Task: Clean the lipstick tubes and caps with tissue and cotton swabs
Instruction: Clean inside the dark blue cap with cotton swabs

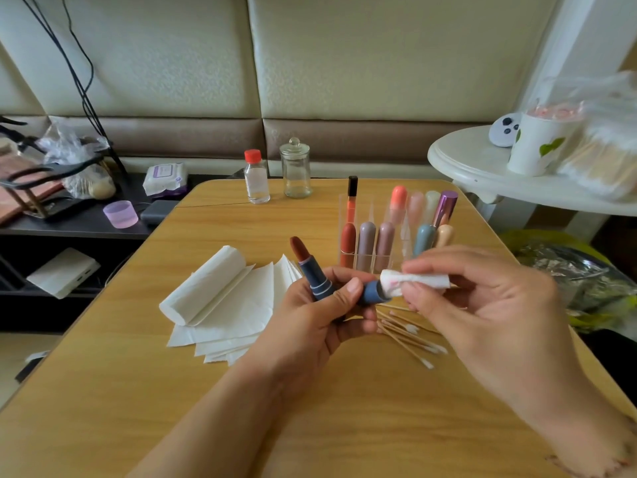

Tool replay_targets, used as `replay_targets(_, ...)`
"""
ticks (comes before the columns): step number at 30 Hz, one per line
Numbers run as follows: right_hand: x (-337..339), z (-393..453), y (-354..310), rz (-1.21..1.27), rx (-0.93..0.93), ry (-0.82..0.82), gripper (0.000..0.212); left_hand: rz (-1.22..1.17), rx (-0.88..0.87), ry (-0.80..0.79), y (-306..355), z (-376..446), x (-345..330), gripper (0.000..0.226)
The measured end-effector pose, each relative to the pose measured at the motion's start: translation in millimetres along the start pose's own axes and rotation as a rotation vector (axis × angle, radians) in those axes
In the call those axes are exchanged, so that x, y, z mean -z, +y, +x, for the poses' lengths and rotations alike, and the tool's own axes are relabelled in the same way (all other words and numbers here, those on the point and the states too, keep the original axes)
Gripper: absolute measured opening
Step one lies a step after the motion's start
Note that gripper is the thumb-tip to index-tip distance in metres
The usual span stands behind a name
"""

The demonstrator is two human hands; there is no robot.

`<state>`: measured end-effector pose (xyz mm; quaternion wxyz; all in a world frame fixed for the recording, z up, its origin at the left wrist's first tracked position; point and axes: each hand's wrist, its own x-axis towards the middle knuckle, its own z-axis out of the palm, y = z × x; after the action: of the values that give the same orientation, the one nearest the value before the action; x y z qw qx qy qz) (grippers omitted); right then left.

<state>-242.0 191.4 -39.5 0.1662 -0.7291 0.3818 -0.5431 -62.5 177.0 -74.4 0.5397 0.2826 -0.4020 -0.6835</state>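
Left hand [324, 305] grips both the blue lipstick tube [312, 270], bullet sticking up past the fingers, and its blue cap [374, 293], poking out rightward by the thumb. Right hand [482, 298] pinches a twisted tissue [413, 281], pink-stained, its end stuffed into the cap's mouth, above the cotton swabs [410, 334] on the wooden table [310, 408].

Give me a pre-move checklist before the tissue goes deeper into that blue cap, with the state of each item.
1. Blue cap held firm by the left hand: ok.
2. Open lipstick in the same hand, bullet clear of the tissue: ok.
3. Rolled tissue pinched by the right hand, tip at the cap mouth: ok.
4. Tissue tip clean: not ok, pink smears show.
5. Fresh tissue stack and cotton swabs close by on the table: ok.
6. Inside of the cap clean: cannot tell.
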Motion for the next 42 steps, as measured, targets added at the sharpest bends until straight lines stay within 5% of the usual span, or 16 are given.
replay_targets(4,1.1,-0.6,-0.1,-0.148,0.134,-0.046,0.009,0.007,0.004,0.034,0.4,0.6,-0.2,0.022)
replay_targets(11,2.7,1.5,3.5,0.075,-0.125,-0.165,0.013,0.035,-0.043,0.046,1.0,0.7,-1.3,0.022)
replay_targets(22,-7.5,-6.0,8.4,-0.029,-0.012,-0.145,0.022,0.047,-0.062,0.074,-2.5,0.9,2.0,0.019)
replay_targets(26,-6.5,-5.2,11.3,0.098,-0.249,-0.066,0.036,0.177,-0.114,0.051,-8.1,2.0,3.6,0.017)
replay_targets(35,-6.7,-5.1,9.8,0.292,-0.369,-0.094,0.010,0.246,-0.155,0.092,-8.8,3.0,4.8,0.014)
replay_targets(42,-7.5,-11.7,17.6,-0.050,0.054,-0.057,0.012,0.323,-0.149,0.065,-7.3,1.7,1.7,0.029)
